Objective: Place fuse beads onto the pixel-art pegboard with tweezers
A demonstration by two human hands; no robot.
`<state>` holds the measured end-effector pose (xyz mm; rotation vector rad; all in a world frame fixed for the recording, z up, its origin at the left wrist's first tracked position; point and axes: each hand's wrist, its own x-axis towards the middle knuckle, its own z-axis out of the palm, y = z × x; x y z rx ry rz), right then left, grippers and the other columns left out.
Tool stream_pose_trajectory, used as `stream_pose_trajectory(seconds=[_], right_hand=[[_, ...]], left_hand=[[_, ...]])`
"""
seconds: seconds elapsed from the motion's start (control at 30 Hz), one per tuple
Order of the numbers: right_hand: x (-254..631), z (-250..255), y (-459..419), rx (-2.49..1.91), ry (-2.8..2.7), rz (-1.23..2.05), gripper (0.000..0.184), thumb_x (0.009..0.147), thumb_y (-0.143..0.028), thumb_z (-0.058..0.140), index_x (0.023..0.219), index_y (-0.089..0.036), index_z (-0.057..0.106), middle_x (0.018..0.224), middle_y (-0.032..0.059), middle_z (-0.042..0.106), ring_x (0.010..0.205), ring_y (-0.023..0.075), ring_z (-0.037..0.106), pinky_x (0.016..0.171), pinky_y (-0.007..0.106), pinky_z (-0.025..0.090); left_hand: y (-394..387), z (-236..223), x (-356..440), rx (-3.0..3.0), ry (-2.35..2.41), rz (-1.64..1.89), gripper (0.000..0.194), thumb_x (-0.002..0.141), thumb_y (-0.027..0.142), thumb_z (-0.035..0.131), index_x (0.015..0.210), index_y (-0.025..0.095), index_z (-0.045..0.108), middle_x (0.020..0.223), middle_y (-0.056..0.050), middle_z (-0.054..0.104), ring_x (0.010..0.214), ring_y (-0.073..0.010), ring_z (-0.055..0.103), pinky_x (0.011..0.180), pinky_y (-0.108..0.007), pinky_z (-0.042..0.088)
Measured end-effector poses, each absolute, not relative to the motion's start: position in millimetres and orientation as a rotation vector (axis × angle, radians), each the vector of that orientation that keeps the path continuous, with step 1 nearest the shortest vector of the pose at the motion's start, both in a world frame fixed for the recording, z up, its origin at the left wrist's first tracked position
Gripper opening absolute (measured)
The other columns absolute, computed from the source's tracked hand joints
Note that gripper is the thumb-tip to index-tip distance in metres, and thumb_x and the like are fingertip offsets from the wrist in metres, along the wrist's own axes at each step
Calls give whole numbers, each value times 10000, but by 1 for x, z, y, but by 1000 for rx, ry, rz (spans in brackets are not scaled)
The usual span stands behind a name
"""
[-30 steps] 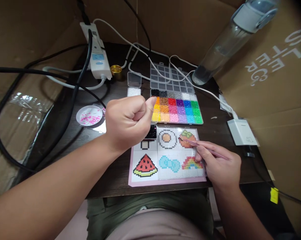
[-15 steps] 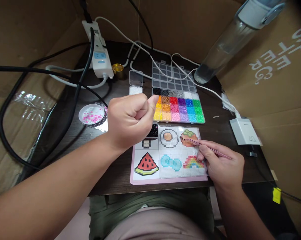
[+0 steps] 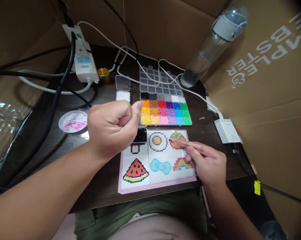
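Observation:
My right hand (image 3: 210,162) is closed around a pair of pink tweezers (image 3: 199,151). The tweezer tips touch, or hover just above, the orange persimmon-like pattern (image 3: 177,141) at the top right of a clear pegboard (image 3: 162,181). Whether a bead sits between the tips is too small to tell. Under the pegboard lies a pattern sheet (image 3: 127,160) with a watermelon, an egg, a blue bow and a rainbow. My left hand (image 3: 113,128) is a raised fist with the thumb against the fingers, nothing visible in it. It partly covers a small box of black beads (image 3: 141,135).
Behind the sheet stands an open bead case (image 3: 165,110) of many colours. A small white bead box (image 3: 123,96) and a dish of pink beads (image 3: 73,121) lie left. Around them are a power strip (image 3: 83,60), cables, a gold cup (image 3: 104,75), a water bottle (image 3: 205,50) and a white charger (image 3: 225,131).
The whole view has shifted, so everything sits further left and slightly lower. Both hands keep their poses, with the tweezers still at the orange pattern.

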<state>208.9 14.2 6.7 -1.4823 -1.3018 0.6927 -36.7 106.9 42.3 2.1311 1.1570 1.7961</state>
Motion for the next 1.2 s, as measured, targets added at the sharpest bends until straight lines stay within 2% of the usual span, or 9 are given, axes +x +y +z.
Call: stream_pose_trajectory(seconds=[0.6,0.9,1.2], right_hand=[[209,7,14,-1488,-1281,703,130,829,-184,715,905,-194,819,638,21,717,472,109,607,437,231,526],[208,7,14,-1477,-1280,718,123,828,-190,724,903,-200,821,598,9,689,474,110,603,446,233,528],[213,0,8,-1495,-1204,733,143,832,-238,751,954,-196,812,588,3,665,478,114,582,448,243,492]], left_hand=[[108,44,-36,2143,1128,1826,598,896,153,674,573,179,171,546,52,148,470,-86,145,412,-326,123],[107,45,-36,2147,1139,1822,599,907,176,665,569,177,171,532,55,150,467,-87,150,421,-331,133],[106,42,-35,2108,1097,1813,582,893,131,651,584,191,161,545,59,157,462,-80,160,424,-311,145]])
